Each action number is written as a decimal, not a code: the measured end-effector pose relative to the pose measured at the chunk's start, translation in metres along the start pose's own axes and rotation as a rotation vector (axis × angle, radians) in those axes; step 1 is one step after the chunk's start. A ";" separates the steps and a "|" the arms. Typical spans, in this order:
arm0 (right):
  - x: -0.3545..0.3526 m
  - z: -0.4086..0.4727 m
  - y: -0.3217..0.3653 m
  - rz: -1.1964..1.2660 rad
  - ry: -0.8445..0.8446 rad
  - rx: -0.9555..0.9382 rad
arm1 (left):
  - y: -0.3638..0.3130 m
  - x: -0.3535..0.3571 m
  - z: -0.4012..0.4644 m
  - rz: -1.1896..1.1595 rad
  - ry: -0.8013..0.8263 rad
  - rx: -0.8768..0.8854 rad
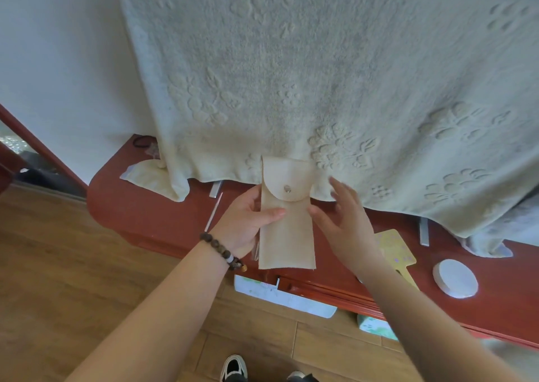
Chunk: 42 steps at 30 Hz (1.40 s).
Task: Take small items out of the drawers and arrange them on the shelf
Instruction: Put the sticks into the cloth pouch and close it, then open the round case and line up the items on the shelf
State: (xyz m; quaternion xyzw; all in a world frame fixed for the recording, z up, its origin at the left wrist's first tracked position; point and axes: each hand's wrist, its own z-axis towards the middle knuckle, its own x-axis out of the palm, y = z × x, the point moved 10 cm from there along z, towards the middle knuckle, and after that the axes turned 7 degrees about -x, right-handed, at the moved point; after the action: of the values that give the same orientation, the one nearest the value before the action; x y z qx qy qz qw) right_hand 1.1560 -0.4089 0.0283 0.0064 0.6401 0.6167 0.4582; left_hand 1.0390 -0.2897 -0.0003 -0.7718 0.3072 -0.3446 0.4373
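Note:
A long beige fabric pouch (286, 221) with a rounded flap and a metal snap is held upright above the red-brown shelf top (140, 206). My left hand (248, 221) grips its left edge, thumb across the front. My right hand (344, 221) hovers just right of the pouch with fingers spread and straight, blurred, holding nothing. The drawer front below (329, 291) stands slightly open, with a white patterned item (284, 295) and a light green patterned one (376, 326) showing at its edge.
A cream embossed blanket (320, 75) hangs over the back of the shelf. On the shelf lie a white round disc (455, 278), a yellow patterned paddle-shaped card (396, 250), a thin white stick (214, 211), a black hair tie (143, 141) and a small cloth pouch (143, 174). Wooden floor lies below.

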 end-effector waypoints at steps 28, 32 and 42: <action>0.082 -0.040 -0.155 -0.034 -0.097 0.727 | 0.059 -0.082 0.007 1.026 -0.380 -0.007; 0.085 -0.045 -0.155 -0.115 -0.139 0.798 | 0.054 -0.080 0.015 1.023 -0.367 0.043; 0.060 -0.047 -0.141 -0.161 -0.197 0.723 | 0.061 -0.013 0.050 1.067 -0.150 0.123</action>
State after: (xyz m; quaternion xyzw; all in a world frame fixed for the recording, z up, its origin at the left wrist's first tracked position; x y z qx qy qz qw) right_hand 1.1720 -0.4449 -0.1268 0.1764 0.7677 0.3095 0.5326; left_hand 1.0614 -0.2823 -0.0771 -0.5042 0.6035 -0.0362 0.6167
